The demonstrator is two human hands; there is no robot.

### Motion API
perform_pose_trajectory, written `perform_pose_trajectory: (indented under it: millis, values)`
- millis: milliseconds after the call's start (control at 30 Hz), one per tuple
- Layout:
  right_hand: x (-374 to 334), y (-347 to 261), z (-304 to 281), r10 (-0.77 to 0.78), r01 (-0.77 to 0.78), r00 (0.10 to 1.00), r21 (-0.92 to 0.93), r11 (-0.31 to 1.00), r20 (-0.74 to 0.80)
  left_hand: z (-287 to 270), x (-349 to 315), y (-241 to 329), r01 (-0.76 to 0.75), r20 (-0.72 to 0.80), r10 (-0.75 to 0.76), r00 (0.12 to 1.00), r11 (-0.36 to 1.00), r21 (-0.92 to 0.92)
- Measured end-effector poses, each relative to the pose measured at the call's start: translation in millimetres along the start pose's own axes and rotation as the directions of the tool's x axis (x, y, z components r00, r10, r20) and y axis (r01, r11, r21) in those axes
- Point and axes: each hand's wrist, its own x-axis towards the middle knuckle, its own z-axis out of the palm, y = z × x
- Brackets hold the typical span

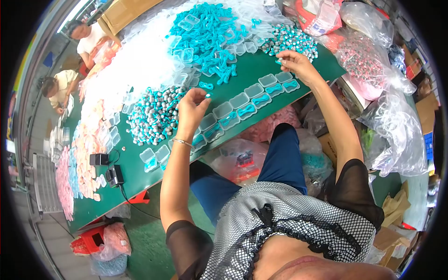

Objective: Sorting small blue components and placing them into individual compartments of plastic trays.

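Observation:
My left hand [190, 111] is raised over the green table beside the left pile of small silver-and-teal pieces [156, 114]. Its thumb and fingertips pinch a small teal-and-white piece [208, 95]. At the right pile of like pieces [290, 43], my right hand [301, 66] pinches another small teal-and-white piece [279, 61]. Between and below the hands runs a row of small clear plastic boxes [240, 101] with their lids swung back. Teal looped bundles [247, 110] lie in several of them. One loose teal bundle [206, 85] rests on the table near my left hand.
A big heap of teal bundles [205, 37] spreads at the back, beside many clear boxes. Black adapters with a cable [113, 175] and pale pink pieces [91, 154] lie at left. Clear bags [396, 126] crowd the right. Two people [60, 86] sit across the table.

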Motion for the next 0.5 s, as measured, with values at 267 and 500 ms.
perform_pose_trajectory:
  millis: [267, 500]
  values:
    - [-35.0, 9.4, -26.8, -0.107, 0.107, 0.994, -0.022, 0.994, 0.006, 97.1, 13.7, 57.2, -0.077, 0.061, 0.089, 0.994, 0.981, -0.175]
    - [-59.5, 23.0, -29.6, -0.343, 0.297, 0.939, -0.419, 0.858, -0.037, 183.4, 23.7, 75.8, -0.344, 0.1, 0.343, 0.934, 0.939, -0.01]
